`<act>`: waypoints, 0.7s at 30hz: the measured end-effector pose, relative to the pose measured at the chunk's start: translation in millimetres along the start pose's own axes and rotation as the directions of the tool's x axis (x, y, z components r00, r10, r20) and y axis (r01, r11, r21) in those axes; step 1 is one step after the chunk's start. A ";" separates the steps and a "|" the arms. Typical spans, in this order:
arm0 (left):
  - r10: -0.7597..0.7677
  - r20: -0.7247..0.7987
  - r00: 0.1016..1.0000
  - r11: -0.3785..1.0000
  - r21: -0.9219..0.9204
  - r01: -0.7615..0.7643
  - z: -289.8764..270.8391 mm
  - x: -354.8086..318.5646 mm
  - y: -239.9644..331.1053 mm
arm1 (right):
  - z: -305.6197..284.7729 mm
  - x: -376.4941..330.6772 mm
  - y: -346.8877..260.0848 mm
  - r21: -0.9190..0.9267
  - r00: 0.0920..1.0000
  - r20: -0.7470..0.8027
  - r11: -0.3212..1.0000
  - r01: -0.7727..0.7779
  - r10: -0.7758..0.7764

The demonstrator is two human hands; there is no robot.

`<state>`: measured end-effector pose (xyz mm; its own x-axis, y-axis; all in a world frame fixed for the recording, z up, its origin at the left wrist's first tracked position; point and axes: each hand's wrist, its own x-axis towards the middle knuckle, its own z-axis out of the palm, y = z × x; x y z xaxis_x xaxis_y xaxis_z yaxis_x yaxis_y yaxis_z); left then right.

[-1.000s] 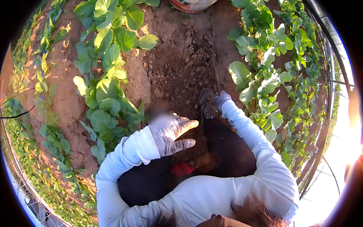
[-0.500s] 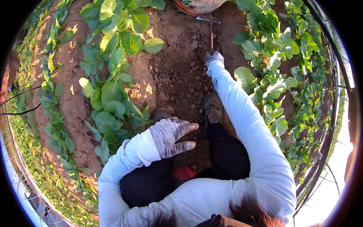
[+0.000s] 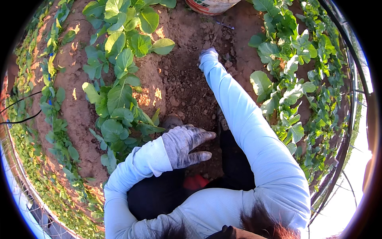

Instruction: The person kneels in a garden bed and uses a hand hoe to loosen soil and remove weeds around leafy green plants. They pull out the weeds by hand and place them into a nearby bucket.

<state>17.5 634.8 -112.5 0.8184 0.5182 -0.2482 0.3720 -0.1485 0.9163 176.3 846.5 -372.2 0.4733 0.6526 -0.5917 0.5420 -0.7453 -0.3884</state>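
Brown dirt (image 3: 181, 85) is seen between two rows of green leafy plants (image 3: 119, 99). The left hand (image 3: 185, 143), in a grey glove, is held flat with fingers spread, near the knee. The right hand (image 3: 207, 53) is stretched far out and closed around a thin tool (image 3: 217, 34), just below a bucket (image 3: 211, 5).

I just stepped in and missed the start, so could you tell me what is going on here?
A person crouches in a dirt furrow between rows of leafy plants. The gloved right hand is stretched forward, closed on a thin tool near a bucket at the far end. The gloved left hand rests open by the knee, holding nothing.
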 end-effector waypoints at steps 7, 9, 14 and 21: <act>0.027 0.026 0.999 1.000 -0.012 -0.027 5.2 6.5 -3.8 | -42.1 -44.0 -8.0 -0.074 0.975 0.220 0.997 0.001 0.016; 0.049 0.036 0.998 0.999 -0.010 -0.049 4.9 10.8 -3.0 | -40.3 -29.4 8.4 -0.157 0.982 0.186 0.986 0.061 -0.031; 0.039 0.033 0.999 0.999 0.004 -0.039 3.8 18.6 -3.1 | -39.0 -6.5 40.6 -0.386 0.970 0.123 0.891 0.240 -0.208; 0.029 0.012 1.000 0.998 0.046 -0.030 0.2 23.2 -1.8 | -52.4 -1.9 77.2 -0.478 0.952 0.262 0.836 0.268 -0.156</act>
<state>36.0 647.0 -119.9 0.8342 0.5035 -0.2251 0.3674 -0.2028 0.9077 253.6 794.9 -364.0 0.1847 0.7019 -0.6879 0.9122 -0.3828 -0.1457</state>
